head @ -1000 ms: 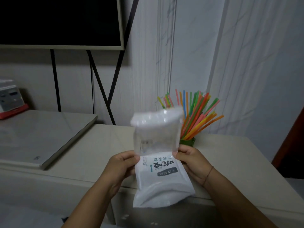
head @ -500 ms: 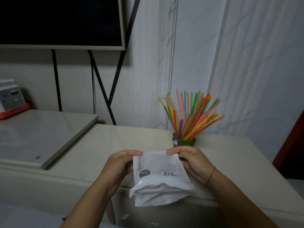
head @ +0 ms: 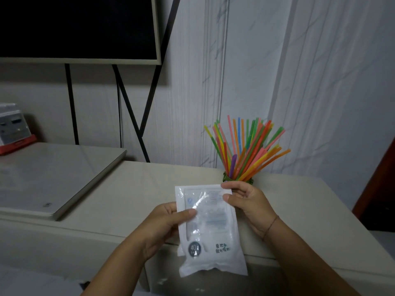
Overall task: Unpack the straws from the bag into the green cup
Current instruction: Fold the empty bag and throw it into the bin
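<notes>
I hold a white and clear plastic bag (head: 208, 229) flat in front of me, above the near edge of the cream cabinet top (head: 132, 197). My left hand (head: 164, 225) pinches its left edge and my right hand (head: 245, 199) pinches its top right corner. The bag looks flat, with no straws visible inside. Behind my right hand stands the green cup (head: 227, 180), mostly hidden, with several coloured straws (head: 245, 150) fanning out of it.
A large flat white slab (head: 49, 178) lies on the left of the cabinet, with a red and grey device (head: 14, 129) at its far end. A dark screen on a black stand (head: 79, 26) hangs above. A marbled wall (head: 299, 82) rises right behind the cup.
The bag was folded down toward me, then opened out flat again with its other face up. My left hand shifted to its left edge and my right hand to its top corner.
</notes>
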Demonstrator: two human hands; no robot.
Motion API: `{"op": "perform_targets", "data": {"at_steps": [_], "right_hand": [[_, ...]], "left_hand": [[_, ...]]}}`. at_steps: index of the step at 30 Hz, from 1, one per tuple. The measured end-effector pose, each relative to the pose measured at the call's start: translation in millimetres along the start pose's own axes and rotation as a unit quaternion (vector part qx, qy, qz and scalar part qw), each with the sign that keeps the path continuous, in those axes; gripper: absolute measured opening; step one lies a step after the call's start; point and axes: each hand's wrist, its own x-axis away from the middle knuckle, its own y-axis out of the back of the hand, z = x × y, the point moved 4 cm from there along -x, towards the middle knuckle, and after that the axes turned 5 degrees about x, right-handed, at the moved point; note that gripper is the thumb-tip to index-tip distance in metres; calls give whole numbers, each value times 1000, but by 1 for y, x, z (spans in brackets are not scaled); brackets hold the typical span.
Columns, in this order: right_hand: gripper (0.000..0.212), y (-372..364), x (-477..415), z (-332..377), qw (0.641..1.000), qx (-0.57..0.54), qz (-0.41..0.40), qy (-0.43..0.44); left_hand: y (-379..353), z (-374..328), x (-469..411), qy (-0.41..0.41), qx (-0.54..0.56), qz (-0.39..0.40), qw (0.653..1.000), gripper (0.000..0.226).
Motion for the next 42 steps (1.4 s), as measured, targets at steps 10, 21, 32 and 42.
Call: {"op": "perform_targets", "data": {"at_steps": [10, 21, 32, 42], "right_hand": [[26, -1, 11, -4, 984, 108, 112, -88], [27, 84, 59, 54, 988, 117, 53, -91], [13, 257, 202, 9, 931, 72, -328, -146], [9, 357, 307, -69, 846, -19, -470, -253]], "left_hand": [[-2, -1, -2, -24, 27, -53, 998, 26], [-100, -4, -9, -17, 38, 73, 996, 32], [-306, 55, -32, 34, -110, 255, 960, 31], [-420, 89, -51, -3, -273, 311, 910, 5]]}}
